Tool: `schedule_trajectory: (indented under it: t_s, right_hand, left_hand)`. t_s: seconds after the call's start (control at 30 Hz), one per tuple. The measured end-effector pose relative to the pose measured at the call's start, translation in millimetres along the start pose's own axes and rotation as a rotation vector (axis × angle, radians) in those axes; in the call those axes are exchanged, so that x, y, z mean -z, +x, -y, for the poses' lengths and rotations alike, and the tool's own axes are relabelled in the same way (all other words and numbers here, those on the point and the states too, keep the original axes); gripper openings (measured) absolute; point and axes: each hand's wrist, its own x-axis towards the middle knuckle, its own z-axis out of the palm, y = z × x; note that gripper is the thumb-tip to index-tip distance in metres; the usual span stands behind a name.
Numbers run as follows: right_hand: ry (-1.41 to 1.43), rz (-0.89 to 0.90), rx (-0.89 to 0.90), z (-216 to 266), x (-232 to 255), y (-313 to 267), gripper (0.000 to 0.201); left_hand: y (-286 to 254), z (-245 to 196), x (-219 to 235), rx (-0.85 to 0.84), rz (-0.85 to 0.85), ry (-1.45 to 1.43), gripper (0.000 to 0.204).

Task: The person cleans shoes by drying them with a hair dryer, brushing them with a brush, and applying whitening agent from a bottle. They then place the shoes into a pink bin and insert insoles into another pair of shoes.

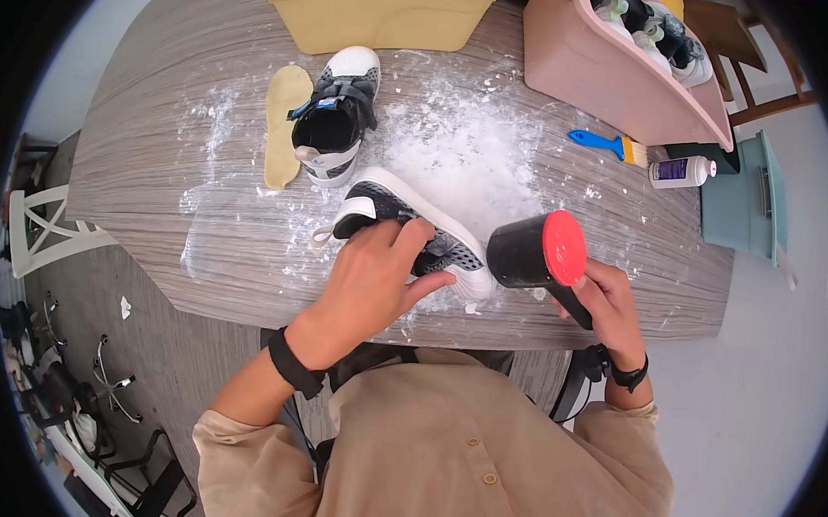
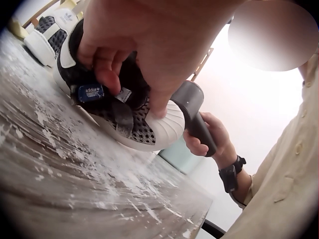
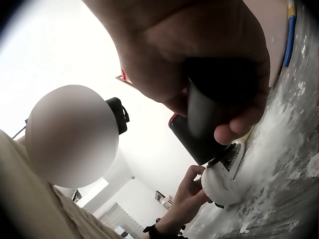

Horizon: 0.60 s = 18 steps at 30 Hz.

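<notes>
My left hand (image 1: 363, 273) grips a white and black mesh sneaker (image 1: 468, 280), its fingers tucked into the shoe's opening and the thumb on the toe side. The left wrist view shows the sneaker's blue label tag (image 2: 90, 93) and ribbed white toe (image 2: 172, 124), tilted over the powdery table. By its handle my right hand (image 1: 611, 306) holds a black hair dryer (image 1: 516, 251) with a round red end (image 1: 565, 248). The barrel's other end is right at the sneaker's toe. A matching sneaker (image 1: 352, 69) stands beyond, beside a beige insole (image 1: 285, 126).
White powder (image 1: 468, 151) is spread over the wooden table (image 1: 162, 159). At the back are a yellow bin (image 1: 381, 20) and a pink bin (image 1: 611, 92) containing shoes. On the right lie a blue-handled brush (image 1: 600, 142) and a white bottle (image 1: 680, 172), near a teal box (image 1: 744, 197).
</notes>
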Motion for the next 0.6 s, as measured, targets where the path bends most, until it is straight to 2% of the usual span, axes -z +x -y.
schedule_trajectory:
  t_s: [0.27,0.4,0.6]
  right_hand:
    - [-0.104,0.049,0.039,5.9,5.8,-4.4,0.027]
    - [-0.164,-0.002,0.045,13.5,3.4,-2.4,0.027]
    - [-0.104,-0.013,0.001,10.8,-0.2,8.2,0.026]
  left_hand:
    - [4.0,-0.3,2.6,-0.028,0.007,0.009,0.045]
    - [5.4,-0.1,-0.7,-0.026,-0.003,-0.005,0.044]
    - [2.8,-0.2,2.5,-0.020,0.009,-0.001,0.044]
